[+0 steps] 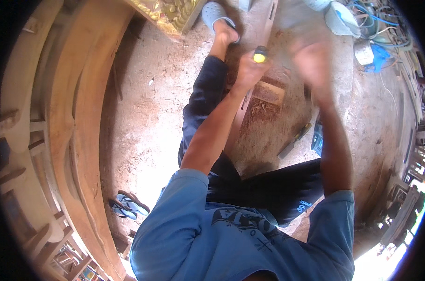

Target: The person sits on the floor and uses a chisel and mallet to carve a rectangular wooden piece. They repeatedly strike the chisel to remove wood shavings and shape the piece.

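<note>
My left hand [251,70] is closed around an upright chisel [259,57] with a yellow-and-black handle; its blade is hidden below the fist. Beneath that hand runs a long wooden beam [267,29] with narrow slots cut in it, lying between my legs. My right hand [311,63] is raised to the right of the chisel and smeared by motion, so its fingers, and anything they hold, cannot be made out. Wood chips [261,108] lie next to the beam, by a small wooden block [271,92].
Another chisel [294,141] and a blue tool [317,139] lie on the floor near my right forearm. A white bucket [341,19] and tangled hoses are at the far right. Large boards [88,93] stand at left, sandals [129,205] beside them, and a gilded carved panel [168,14] lies ahead.
</note>
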Available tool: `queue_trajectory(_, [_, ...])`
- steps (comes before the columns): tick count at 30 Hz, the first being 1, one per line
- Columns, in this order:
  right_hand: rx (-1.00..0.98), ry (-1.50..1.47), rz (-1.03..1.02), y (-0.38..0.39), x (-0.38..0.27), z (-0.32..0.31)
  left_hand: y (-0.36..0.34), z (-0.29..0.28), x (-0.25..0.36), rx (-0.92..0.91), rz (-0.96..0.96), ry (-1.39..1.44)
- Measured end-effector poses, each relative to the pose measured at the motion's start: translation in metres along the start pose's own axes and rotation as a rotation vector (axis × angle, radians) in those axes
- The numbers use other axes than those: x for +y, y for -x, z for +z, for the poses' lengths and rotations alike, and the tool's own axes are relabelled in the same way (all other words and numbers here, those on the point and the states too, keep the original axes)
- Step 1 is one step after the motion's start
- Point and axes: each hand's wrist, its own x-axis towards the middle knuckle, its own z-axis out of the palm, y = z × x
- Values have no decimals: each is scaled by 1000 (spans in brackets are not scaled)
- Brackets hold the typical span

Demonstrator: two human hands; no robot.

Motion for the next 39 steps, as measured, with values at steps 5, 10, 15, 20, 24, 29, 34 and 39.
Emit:
queue_trajectory(5, [-300, -209, 152, 54, 40, 50, -1, 11, 0, 3, 288, 33])
queue_trajectory(10, [156, -424, 240, 22, 34, -77, -4, 5, -2, -87, -149, -15])
queue_trajectory(15, [179, -521, 100, -32, 36, -102, 3, 0, -12, -82, -128, 14])
queue_trajectory(20, [-206, -5, 106, 10, 45, 67, -1, 5, -6, -128, -122, 44])
queue_trajectory(24, [-290, -471, 365, 100, 67, 50, 38, -5, 18, -96, -81, -86])
queue_trajectory(29, [-248, -837, 846, 178, 82, 10, 57, -8, 8, -40, 59, -163])
queue_trajectory(34, [-159, -985, 1028, 187, 92, 38, -36, 21, -23, 27, -99, -198])
queue_trajectory(39, [-127, -953, 879, 186, 93, 35, 57, 32, 24, 289, 96, -234])
